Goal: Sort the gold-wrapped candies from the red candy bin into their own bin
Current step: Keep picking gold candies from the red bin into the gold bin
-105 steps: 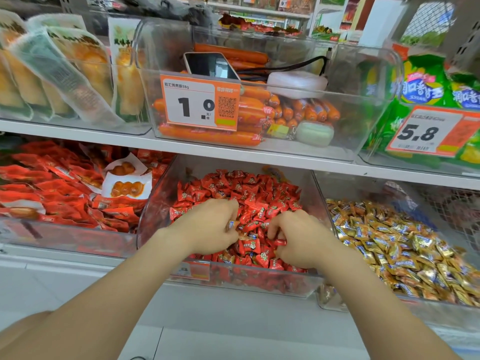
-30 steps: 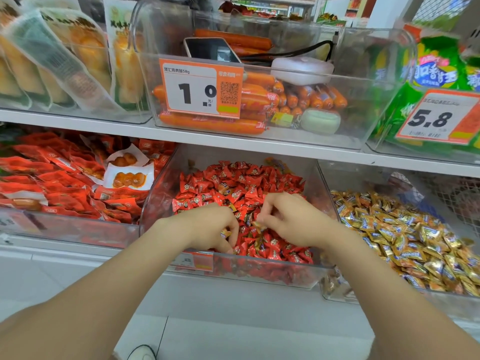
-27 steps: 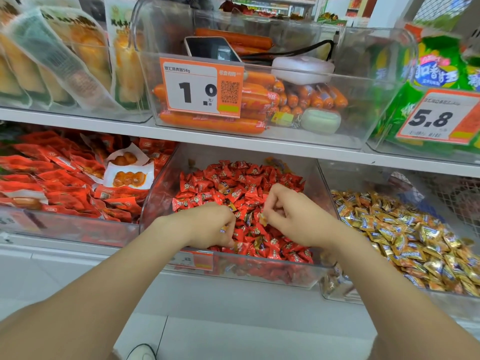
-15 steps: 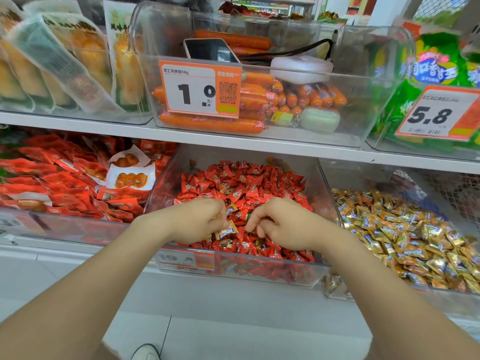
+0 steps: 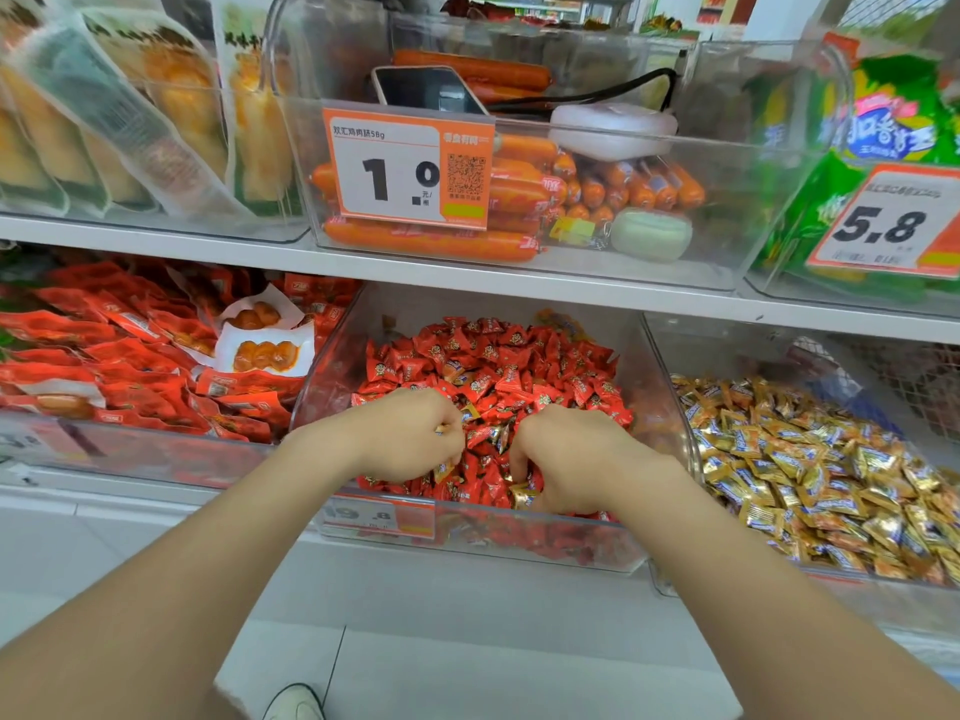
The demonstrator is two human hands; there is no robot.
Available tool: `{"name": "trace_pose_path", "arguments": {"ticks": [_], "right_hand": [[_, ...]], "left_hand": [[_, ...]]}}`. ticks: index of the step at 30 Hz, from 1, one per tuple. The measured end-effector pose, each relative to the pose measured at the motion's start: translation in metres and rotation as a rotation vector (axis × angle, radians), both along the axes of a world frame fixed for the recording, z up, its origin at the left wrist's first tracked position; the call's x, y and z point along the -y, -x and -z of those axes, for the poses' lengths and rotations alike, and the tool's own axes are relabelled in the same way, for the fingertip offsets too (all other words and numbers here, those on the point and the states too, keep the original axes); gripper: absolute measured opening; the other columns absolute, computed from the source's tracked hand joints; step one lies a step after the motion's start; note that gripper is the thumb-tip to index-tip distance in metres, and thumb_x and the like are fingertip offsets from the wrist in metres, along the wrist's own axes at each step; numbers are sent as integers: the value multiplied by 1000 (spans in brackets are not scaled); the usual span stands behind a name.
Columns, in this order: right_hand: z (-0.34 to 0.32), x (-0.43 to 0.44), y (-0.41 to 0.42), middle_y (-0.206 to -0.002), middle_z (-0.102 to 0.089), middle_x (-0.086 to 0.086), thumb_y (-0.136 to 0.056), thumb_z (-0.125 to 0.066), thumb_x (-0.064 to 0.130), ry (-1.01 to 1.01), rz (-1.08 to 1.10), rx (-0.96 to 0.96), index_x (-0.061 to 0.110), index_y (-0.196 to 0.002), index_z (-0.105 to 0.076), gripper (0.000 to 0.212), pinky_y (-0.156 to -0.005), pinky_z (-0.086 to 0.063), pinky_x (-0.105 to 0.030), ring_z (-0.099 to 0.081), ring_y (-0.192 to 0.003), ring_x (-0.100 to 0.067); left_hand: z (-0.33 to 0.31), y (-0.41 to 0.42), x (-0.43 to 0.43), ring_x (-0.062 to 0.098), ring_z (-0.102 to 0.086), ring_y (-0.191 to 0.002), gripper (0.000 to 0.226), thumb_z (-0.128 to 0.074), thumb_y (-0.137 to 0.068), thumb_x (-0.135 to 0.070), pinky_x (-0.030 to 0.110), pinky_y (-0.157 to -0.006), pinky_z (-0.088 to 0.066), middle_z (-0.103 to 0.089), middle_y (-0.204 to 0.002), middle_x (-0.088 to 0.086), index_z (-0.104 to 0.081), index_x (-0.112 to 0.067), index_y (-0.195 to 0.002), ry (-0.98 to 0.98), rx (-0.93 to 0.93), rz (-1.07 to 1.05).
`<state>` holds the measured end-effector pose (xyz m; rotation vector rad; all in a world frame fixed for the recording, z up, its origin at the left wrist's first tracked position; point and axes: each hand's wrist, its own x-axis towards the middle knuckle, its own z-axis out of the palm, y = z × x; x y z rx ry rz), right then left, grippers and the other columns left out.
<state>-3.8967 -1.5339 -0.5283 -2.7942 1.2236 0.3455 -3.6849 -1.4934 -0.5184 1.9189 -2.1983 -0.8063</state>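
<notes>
Red candy bin: left hand clenched around gold-wrapped candies, right hand curled into red candies, its hold unclear.

A single wide-angle camera, worn on the head, looks forward and down from close to the shelving. The red candy bin lies near and central, the upper shelf crosses above it, and the floor and a shoe fill the bottom edge.

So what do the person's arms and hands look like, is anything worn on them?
Both forearms are bare, with no sleeves in view. The left hand and right hand are bare too: no gloves, rings, watch or bracelet show.
</notes>
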Motion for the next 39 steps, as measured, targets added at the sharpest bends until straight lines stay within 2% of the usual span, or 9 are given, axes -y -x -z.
{"name": "trace_pose_path", "arguments": {"ticks": [4, 10, 17, 22, 25, 27, 30, 37, 39], "right_hand": [[6, -2, -3, -107, -71, 7, -82, -76, 21, 41, -26, 0, 32, -107, -75, 27, -70, -44, -32, -68, -99, -23], [4, -3, 3, -89, -61, 15, -81, -80, 32, 31, 13, 133, 30, -92, -71, 15, -66, -42, -31, -62, -95, -17], [-7, -6, 20, -79, -70, 19, -74, -90, 37, -186, 145, 495, 28, -74, -68, 23, -74, -53, -32, -63, -77, 2], [-19, -10, 20, -77, -74, 0, -83, -87, 19, -378, 230, 759, 14, -83, -61, 26, -75, -61, -48, -77, -79, -22], [-22, -11, 14, -80, -71, -10, -91, -72, 7, -506, 243, 778, 16, -97, -62, 15, -70, -58, -46, -73, -68, -21], [-21, -12, 8, -74, -60, -5, -96, -55, 1, -573, 258, 754, 19, -104, -70, 24, -47, -46, -30, -53, -53, -13], [-21, -13, -1, -67, -47, -1, -100, -40, 12, -636, 356, 738, 13, -85, -74, 38, -44, -26, -22, -35, -56, -16], [-20, -15, -4, -62, -43, -5, -104, -51, 49, -570, 396, 657, 12, -67, -59, 53, -45, -31, -25, -37, -52, -18], [-14, -13, -1, -59, -56, -1, -107, -58, 38, -569, 335, 669, 8, -79, -72, 43, -43, -38, -24, -47, -49, -15]], "left_hand": [[0, 1, 0, 22, -42, -49, 47, -43, -109, -41, 29, -50, -39, -44, -63, 8, -45, -11, -74, 33, 12, -35], [-5, 2, -2, 11, -50, -39, 27, -51, -104, -29, 24, -44, -51, -58, -68, 9, -72, -15, -94, 2, -105, -51], [-5, -4, -4, 25, -68, -52, 59, -56, -101, -58, 38, -53, -64, -61, -59, 12, -50, -8, -71, -27, -127, -129], [-6, -10, -5, 24, -73, -56, 42, -58, -104, -35, 36, -53, -62, -64, -67, 17, -57, -4, -76, -72, -131, -149], [-5, -15, -7, 14, -64, -55, 15, -64, -104, -28, 26, -50, -52, -75, -80, 10, -76, -20, -99, -121, -144, -43], [-5, -18, -8, 8, -58, -55, 12, -67, -102, -30, 21, -50, -46, -76, -90, 3, -79, -31, -99, -147, -122, 49], [1, -19, -6, 1, -66, -75, 19, -75, -94, -47, 17, -68, -50, -77, -95, -15, -82, -30, -88, -179, -25, 89], [11, -2, 1, 0, -62, -86, 25, -92, -75, -40, 19, -78, -51, -76, -87, -18, -85, -27, -96, -90, 150, 140], [14, 2, 4, 6, -56, -94, 31, -91, -73, -39, 30, -85, -57, -74, -92, -14, -83, -28, -101, -16, 223, 129]]}}
